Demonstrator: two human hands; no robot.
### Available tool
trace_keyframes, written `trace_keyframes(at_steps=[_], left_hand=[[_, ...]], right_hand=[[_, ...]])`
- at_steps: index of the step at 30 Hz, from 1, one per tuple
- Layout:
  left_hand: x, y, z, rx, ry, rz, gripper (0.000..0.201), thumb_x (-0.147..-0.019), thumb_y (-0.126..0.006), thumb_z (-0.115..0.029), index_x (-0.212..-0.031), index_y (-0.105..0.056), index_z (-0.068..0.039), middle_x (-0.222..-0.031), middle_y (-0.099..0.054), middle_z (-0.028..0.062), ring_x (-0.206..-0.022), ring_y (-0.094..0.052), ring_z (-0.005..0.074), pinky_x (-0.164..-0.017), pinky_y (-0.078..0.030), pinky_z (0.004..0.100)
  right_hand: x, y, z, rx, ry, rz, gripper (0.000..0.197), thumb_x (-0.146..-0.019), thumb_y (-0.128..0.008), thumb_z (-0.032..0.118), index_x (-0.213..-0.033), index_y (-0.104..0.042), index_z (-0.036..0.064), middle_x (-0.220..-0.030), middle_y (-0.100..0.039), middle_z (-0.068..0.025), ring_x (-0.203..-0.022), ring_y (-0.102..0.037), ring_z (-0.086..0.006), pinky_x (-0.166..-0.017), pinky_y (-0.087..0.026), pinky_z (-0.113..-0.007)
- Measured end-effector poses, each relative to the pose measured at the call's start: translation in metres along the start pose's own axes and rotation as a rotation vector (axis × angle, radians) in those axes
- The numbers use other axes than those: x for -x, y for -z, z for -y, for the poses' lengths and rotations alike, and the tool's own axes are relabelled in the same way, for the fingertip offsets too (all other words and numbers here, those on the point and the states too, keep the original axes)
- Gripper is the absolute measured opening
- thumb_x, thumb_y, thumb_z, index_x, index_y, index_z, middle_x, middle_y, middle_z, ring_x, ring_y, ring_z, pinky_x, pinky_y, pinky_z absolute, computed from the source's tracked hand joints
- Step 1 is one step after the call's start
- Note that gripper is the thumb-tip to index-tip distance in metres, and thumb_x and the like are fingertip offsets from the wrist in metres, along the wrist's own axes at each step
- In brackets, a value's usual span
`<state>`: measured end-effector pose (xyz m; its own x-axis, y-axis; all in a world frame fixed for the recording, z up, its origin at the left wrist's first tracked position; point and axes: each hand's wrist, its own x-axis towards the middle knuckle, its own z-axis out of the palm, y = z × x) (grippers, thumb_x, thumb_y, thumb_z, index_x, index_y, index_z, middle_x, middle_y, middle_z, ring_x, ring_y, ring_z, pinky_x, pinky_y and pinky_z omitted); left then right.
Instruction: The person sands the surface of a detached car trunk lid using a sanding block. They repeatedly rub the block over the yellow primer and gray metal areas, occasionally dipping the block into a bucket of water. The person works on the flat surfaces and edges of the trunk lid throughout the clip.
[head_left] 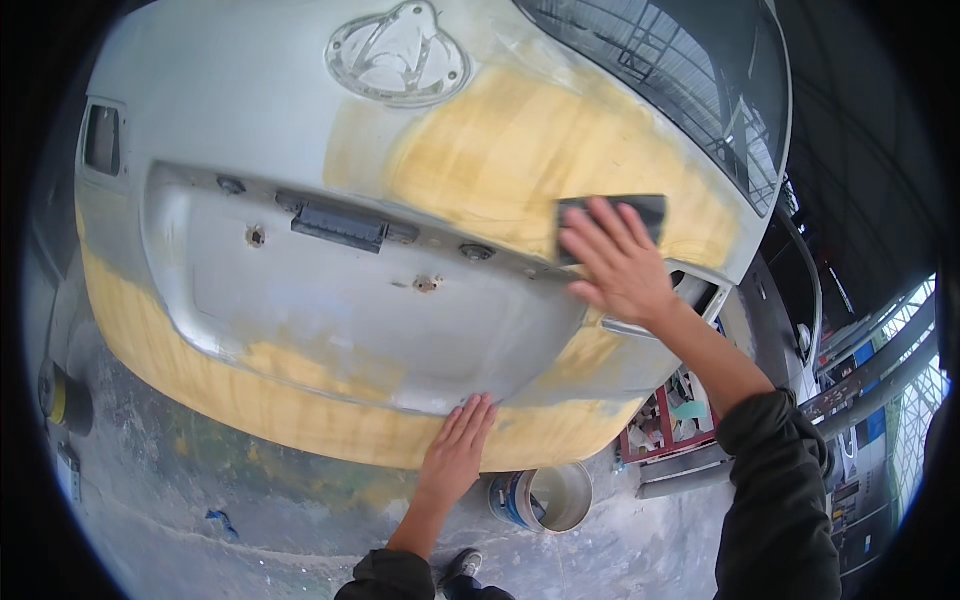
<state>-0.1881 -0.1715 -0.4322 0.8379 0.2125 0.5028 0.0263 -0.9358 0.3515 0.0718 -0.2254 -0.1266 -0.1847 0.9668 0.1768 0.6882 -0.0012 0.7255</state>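
A car tailgate [250,110], grey with broad yellow filler patches, stands in front of me. On the yellow patch below the rear window, my right hand [618,262] holds a black sheet that looks like sandpaper [650,212] flat against the panel. Its fingers are stretched over the sheet and slightly blurred; the palm hides part of it. My left hand [458,450] lies open and flat on the tailgate's lower yellow band [330,425], with nothing in it. Between the hands is the recessed plate area [300,300], which has small holes and a black fitting [340,228].
A bucket [568,497] stands on the stained floor under the tailgate's lower edge. To its right is a red rack [655,440] with assorted items, beside metal pipes [690,485]. A dark round object [65,400] is at the far left. My shoe [466,562] shows below.
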Motion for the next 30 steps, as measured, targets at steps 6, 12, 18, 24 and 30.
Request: trace_keyframes(at_steps=[6,12,18,24,30], left_hand=[[-0.005,-0.012,-0.02,0.092,0.004,0.081,0.074,-0.09,-0.058,-0.011,-0.161,-0.039,0.0,-0.173,-0.032,0.0139,-0.161,-0.029,0.0274,-0.132,-0.023,0.0457],[-0.004,0.0,-0.009,0.002,-0.037,0.17,0.074,-0.091,-0.058,-0.008,-0.161,-0.038,0.0,-0.171,-0.034,0.0187,-0.16,-0.029,0.033,-0.131,-0.025,0.0474],[-0.004,0.015,-0.003,0.018,-0.031,0.245,0.071,-0.09,-0.058,-0.006,-0.159,-0.043,0.0,-0.171,-0.035,0.0167,-0.159,-0.032,0.0315,-0.129,-0.03,0.0473],[-0.063,0.082,0.014,0.143,-0.241,0.246,0.057,-0.086,-0.063,-0.003,-0.143,-0.062,-0.004,-0.162,-0.05,0.0135,-0.153,-0.043,0.0318,-0.123,-0.041,0.047],[-0.294,0.2,-0.027,-0.105,-0.453,-0.322,0.045,-0.098,-0.059,-0.006,-0.143,-0.062,-0.001,-0.153,-0.056,0.0236,-0.147,-0.05,0.0424,-0.12,-0.04,0.0564]], right_hand=[[-0.057,0.012,0.024,-0.161,-0.337,-0.17,0.089,-0.091,-0.069,0.05,-0.16,-0.041,0.0013,-0.173,-0.029,-0.0164,-0.163,-0.016,-0.0387,-0.131,-0.01,-0.057],[-0.164,0.011,0.073,-0.17,-0.172,-0.378,0.081,-0.099,-0.056,0.059,-0.162,-0.042,0.0087,-0.173,-0.032,-0.0074,-0.164,-0.016,-0.0293,-0.133,-0.009,-0.051],[0.027,-0.004,-0.024,-0.252,-0.398,-0.237,0.082,-0.098,-0.062,0.056,-0.163,-0.04,0.0108,-0.174,-0.031,-0.0058,-0.164,-0.017,-0.0284,-0.133,-0.01,-0.05],[0.16,-0.04,-0.068,-0.257,-1.182,-0.437,0.075,-0.1,-0.058,0.024,-0.164,-0.028,-0.0035,-0.172,-0.025,-0.0257,-0.16,-0.02,-0.0453,-0.13,-0.013,-0.055],[-0.004,-0.003,-0.003,-0.399,-0.701,-0.469,0.069,-0.098,-0.063,0.041,-0.156,-0.05,0.0063,-0.171,-0.038,-0.0082,-0.162,-0.025,-0.0306,-0.131,-0.016,-0.05]])
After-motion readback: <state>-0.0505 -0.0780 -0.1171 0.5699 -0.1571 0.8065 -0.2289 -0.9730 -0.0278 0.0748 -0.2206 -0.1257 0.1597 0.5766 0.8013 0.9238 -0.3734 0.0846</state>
